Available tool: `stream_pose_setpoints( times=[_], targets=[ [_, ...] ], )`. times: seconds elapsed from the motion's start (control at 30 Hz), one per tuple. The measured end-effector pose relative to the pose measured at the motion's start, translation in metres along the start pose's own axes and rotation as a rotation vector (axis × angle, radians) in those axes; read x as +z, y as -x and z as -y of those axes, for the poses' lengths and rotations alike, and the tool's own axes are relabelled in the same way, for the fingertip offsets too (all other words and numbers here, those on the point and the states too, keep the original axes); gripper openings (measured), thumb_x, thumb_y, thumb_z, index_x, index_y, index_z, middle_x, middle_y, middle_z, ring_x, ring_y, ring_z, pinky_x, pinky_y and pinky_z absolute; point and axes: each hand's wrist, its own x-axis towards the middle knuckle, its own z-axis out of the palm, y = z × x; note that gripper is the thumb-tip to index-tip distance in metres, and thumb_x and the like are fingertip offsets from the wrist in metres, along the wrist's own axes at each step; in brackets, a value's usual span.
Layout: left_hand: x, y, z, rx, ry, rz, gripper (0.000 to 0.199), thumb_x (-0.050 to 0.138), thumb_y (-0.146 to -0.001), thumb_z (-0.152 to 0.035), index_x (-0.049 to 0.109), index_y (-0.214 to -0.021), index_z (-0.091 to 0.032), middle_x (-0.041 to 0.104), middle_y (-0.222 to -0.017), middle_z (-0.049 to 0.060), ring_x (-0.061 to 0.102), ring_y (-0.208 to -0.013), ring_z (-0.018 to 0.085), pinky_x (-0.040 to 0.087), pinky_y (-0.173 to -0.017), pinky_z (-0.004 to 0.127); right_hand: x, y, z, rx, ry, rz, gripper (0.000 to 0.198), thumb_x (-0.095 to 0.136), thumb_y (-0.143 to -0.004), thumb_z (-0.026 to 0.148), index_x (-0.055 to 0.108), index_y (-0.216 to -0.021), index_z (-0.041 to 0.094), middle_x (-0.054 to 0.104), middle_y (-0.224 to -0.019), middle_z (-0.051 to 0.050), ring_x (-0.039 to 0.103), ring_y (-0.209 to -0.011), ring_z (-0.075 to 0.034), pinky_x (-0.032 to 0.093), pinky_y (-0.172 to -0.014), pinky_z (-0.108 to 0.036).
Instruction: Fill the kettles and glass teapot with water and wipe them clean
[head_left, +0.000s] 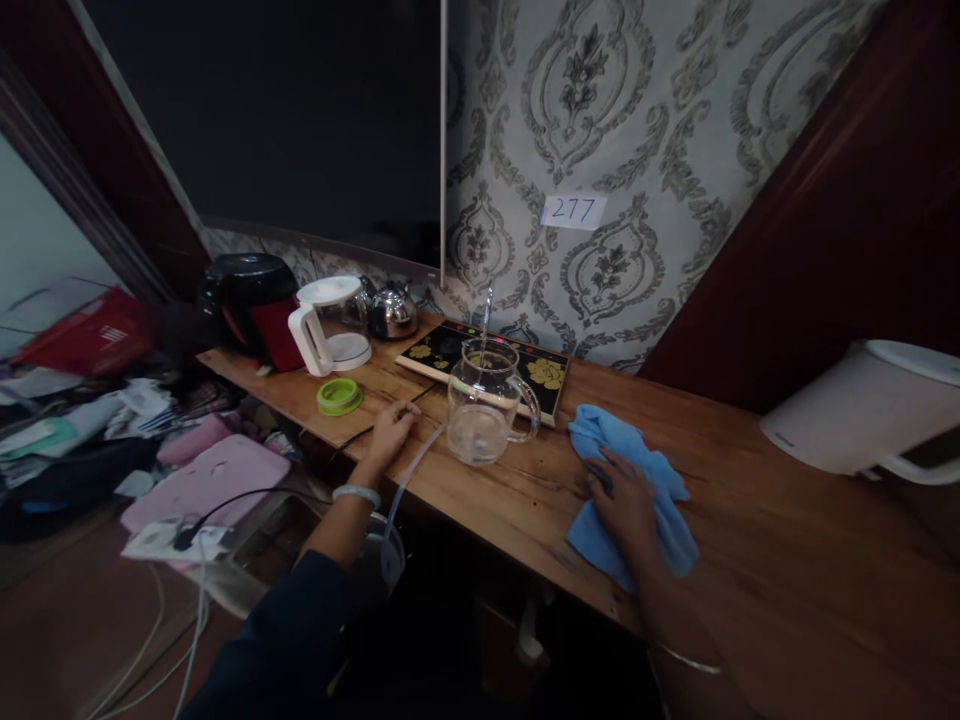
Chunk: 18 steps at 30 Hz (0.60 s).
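My left hand rests at the front edge of the wooden table, fingers loosely curled, beside a black power cord. I see nothing held in it. To its right stands a clear glass kettle without its lid, with a handle facing right. A stream of water drops into it from a thin spout. My right hand presses on a crumpled blue cloth, with fingers gripping into its folds. Left of the kettle lies a green ring-shaped lid.
Behind the kettle is a black flowered tea stove. Further left stand a steel kettle, a white-handled glass jug and a red-black appliance. A large white jug stands right. A clear hose hangs over the front edge.
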Motion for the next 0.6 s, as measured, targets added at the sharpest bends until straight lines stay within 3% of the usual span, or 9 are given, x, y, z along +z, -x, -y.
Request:
stream_pose_setpoints(
  times=[0.6],
  targets=[
    [-0.0030, 0.0023, -0.0084, 0.002, 0.015, -0.025, 0.014, 0.055, -0.070, -0.029, 0.064, -0.071, -0.019, 0.064, -0.069, 0.001, 0.058, -0.069, 0.018, 0.046, -0.068, 0.029, 0.0018, -0.0014, 0.0033, 0.004, 0.025, 0.002, 0.036, 0.046, -0.088, 0.029, 0.075, -0.106, 0.019, 0.067, -0.126, -0.011, 0.056, -0.118, -0.029, 0.041, -0.104, -0.046]
  ],
)
